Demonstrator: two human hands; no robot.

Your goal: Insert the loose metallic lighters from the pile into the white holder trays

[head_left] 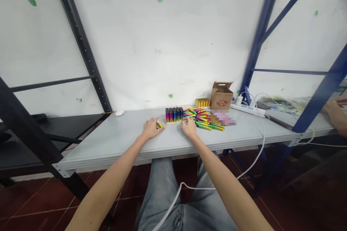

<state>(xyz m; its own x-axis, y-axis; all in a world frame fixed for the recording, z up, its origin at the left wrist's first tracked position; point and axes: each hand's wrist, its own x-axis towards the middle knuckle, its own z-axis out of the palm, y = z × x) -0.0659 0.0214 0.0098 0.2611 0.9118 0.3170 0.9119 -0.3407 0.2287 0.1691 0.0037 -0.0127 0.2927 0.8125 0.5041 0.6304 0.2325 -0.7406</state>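
My left hand (151, 129) rests on the table with its fingers curled over shiny gold tubes with dark ends (159, 125). Just right of it stands a pale tray (170, 123) packed with upright tubes (174, 114), black at the top and shading from purple to blue-green. My right hand (189, 127) is closed at the tray's right end, its fingertips bunched close to the tray; whatever they pinch is hidden. Beside that hand lies a loose heap of shiny tubes (202, 114) in gold, green, red and pink.
Behind the heap are a block of upright gold tubes (202, 102) and an open cardboard box (221, 96). A white power strip (248, 109) trails cables on the right. Near the wall lies a small white object (119, 113). Another person's hand (336, 113) shows at far right.
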